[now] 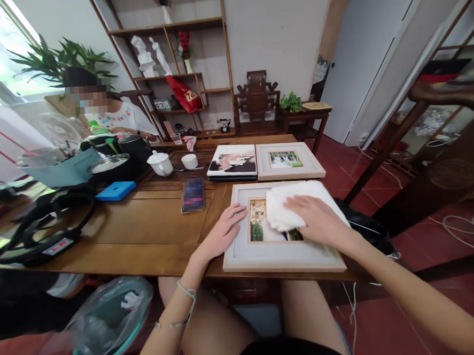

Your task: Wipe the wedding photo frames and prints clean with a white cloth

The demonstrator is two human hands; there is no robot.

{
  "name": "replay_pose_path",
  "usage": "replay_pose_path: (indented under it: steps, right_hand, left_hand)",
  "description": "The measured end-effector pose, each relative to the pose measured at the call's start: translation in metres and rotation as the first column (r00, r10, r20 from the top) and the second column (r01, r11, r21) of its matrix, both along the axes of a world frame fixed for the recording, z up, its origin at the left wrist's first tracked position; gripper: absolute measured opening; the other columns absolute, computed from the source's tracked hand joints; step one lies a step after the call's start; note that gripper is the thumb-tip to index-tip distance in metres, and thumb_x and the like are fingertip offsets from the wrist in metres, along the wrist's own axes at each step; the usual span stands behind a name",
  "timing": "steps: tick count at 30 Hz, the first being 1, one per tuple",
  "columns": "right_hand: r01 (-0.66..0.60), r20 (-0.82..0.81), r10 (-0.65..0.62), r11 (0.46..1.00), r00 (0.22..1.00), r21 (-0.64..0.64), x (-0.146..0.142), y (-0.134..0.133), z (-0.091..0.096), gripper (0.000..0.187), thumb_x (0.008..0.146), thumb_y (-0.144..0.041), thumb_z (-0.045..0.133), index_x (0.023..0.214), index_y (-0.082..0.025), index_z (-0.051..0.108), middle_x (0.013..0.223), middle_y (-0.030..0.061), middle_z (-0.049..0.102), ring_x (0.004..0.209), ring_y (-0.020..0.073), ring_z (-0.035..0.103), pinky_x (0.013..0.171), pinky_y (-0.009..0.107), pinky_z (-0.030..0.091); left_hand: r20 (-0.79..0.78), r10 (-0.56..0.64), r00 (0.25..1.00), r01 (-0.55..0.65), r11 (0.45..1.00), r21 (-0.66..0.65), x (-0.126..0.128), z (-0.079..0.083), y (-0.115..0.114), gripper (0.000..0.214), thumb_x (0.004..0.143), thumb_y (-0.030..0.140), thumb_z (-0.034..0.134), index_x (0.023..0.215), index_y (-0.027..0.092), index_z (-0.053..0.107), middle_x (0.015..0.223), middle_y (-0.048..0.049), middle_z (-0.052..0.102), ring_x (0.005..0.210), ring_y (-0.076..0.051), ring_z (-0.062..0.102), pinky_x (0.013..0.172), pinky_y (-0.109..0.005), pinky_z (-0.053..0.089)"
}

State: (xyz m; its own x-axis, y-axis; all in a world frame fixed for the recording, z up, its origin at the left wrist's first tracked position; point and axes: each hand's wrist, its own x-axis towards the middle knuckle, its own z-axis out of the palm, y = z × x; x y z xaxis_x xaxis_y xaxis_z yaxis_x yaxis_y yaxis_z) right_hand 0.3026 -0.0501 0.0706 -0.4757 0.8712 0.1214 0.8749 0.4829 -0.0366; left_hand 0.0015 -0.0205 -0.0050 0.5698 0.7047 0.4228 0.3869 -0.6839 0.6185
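Observation:
A large picture frame (242,255) with a pale wooden edge lies flat on the table in front of me. Inside its wide white border sits a small photo (258,219), partly covered. My left hand (226,229) rests on the frame's left side, fingers stretched out and holding nothing. Under my right hand (317,218) is a folded white cloth (286,196), pressed against the upper right part of the frame. The fingers of that hand lie over the cloth, and its palm covers part of it.
Behind lie a second picture frame (290,161) and a photo album (232,162). To the left are a phone (192,195), a blue box (116,191), a white lidded cup (159,163) and a black headband (51,226). A person (112,113) sits across; a lined bin (113,319) stands below.

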Motion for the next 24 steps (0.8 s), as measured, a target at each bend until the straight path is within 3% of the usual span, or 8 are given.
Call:
replay_pose_path:
  steps: [3, 5, 7, 10, 13, 16, 20, 24]
  right_hand:
    - [0.086, -0.029, -0.084, 0.991, 0.996, 0.099, 0.001, 0.034, -0.008, 0.069, 0.069, -0.012, 0.056, 0.137, -0.010, 0.051, 0.148, 0.0182, 0.045, 0.134, 0.0347, 0.042, 0.106, 0.050, 0.037]
    - [0.090, -0.007, -0.090, 0.991, 0.996, 0.099, -0.003, 0.036, -0.007, 0.070, 0.070, -0.012, 0.055, 0.140, -0.010, 0.048, 0.151, 0.0169, 0.041, 0.137, 0.0374, 0.037, 0.105, 0.053, 0.036]
    - [0.067, 0.043, -0.070, 0.996, 0.997, 0.052, -0.010, 0.021, -0.002, 0.066, 0.072, -0.010, 0.053, 0.138, -0.009, 0.051, 0.147, 0.0165, 0.047, 0.137, 0.0392, 0.036, 0.103, 0.054, 0.036]
    - [0.025, 0.104, -0.016, 0.996, 0.994, -0.082, -0.024, -0.028, 0.014, 0.057, 0.070, -0.008, 0.051, 0.126, -0.004, 0.061, 0.128, 0.0214, 0.062, 0.129, 0.0403, 0.046, 0.100, 0.055, 0.039]
    - [-0.133, 0.048, 0.146, 0.967, 0.988, -0.218, -0.032, -0.076, 0.031, 0.061, 0.063, -0.008, 0.053, 0.123, -0.007, 0.064, 0.125, 0.0192, 0.065, 0.125, 0.0379, 0.051, 0.102, 0.053, 0.040]
    - [-0.215, -0.041, 0.212, 0.940, 0.976, -0.263, -0.033, -0.091, 0.036, 0.068, 0.060, -0.008, 0.053, 0.128, -0.012, 0.061, 0.131, 0.0138, 0.063, 0.130, 0.0350, 0.046, 0.106, 0.052, 0.038]
    - [-0.139, -0.022, 0.137, 0.969, 0.990, -0.204, -0.026, -0.046, 0.016, 0.071, 0.066, -0.009, 0.052, 0.136, -0.011, 0.054, 0.145, 0.0128, 0.050, 0.140, 0.0348, 0.034, 0.111, 0.053, 0.031]
    - [0.035, 0.039, -0.035, 0.999, 0.999, 0.003, -0.011, 0.022, -0.002, 0.067, 0.070, -0.009, 0.054, 0.137, -0.005, 0.052, 0.150, 0.0172, 0.042, 0.142, 0.0375, 0.028, 0.113, 0.053, 0.027]
  left_hand:
    - [-0.021, 0.003, 1.000, -0.004, 1.000, -0.015, 0.000, 0.001, 0.000, 0.043, 0.099, 0.024, 0.039, 0.142, 0.027, 0.048, 0.150, -0.0087, 0.043, 0.145, -0.027, 0.028, 0.120, -0.056, 0.021]
    - [-0.024, 0.013, 1.000, -0.013, 1.000, -0.024, 0.000, 0.001, 0.000, 0.043, 0.099, 0.025, 0.040, 0.141, 0.027, 0.049, 0.150, -0.0085, 0.044, 0.145, -0.027, 0.028, 0.120, -0.055, 0.020]
    - [-0.016, 0.020, 1.000, -0.021, 0.999, -0.027, 0.000, 0.000, 0.000, 0.043, 0.099, 0.025, 0.040, 0.141, 0.027, 0.050, 0.150, -0.0082, 0.044, 0.145, -0.027, 0.029, 0.120, -0.055, 0.021]
    - [-0.002, 0.026, 1.000, -0.026, 0.999, -0.027, 0.001, 0.000, -0.001, 0.043, 0.099, 0.026, 0.041, 0.140, 0.027, 0.050, 0.149, -0.0082, 0.045, 0.144, -0.027, 0.030, 0.120, -0.054, 0.021]
    - [-0.006, 0.027, 1.000, -0.027, 0.999, -0.025, 0.001, 0.001, -0.002, 0.043, 0.099, 0.025, 0.040, 0.141, 0.026, 0.050, 0.149, -0.0087, 0.046, 0.145, -0.027, 0.029, 0.120, -0.055, 0.021]
    - [-0.016, 0.025, 1.000, -0.026, 0.999, -0.022, 0.002, 0.001, -0.002, 0.044, 0.099, 0.023, 0.039, 0.141, 0.025, 0.049, 0.149, -0.0092, 0.044, 0.145, -0.027, 0.027, 0.120, -0.055, 0.021]
    - [-0.017, 0.014, 1.000, -0.014, 1.000, -0.008, 0.001, 0.000, 0.000, 0.044, 0.098, 0.022, 0.041, 0.141, 0.025, 0.049, 0.149, -0.0098, 0.044, 0.145, -0.027, 0.028, 0.119, -0.056, 0.022]
    - [-0.021, 0.010, 1.000, -0.010, 1.000, -0.010, 0.000, 0.000, 0.000, 0.044, 0.098, 0.021, 0.040, 0.142, 0.025, 0.049, 0.150, -0.0100, 0.043, 0.145, -0.028, 0.028, 0.119, -0.057, 0.022]
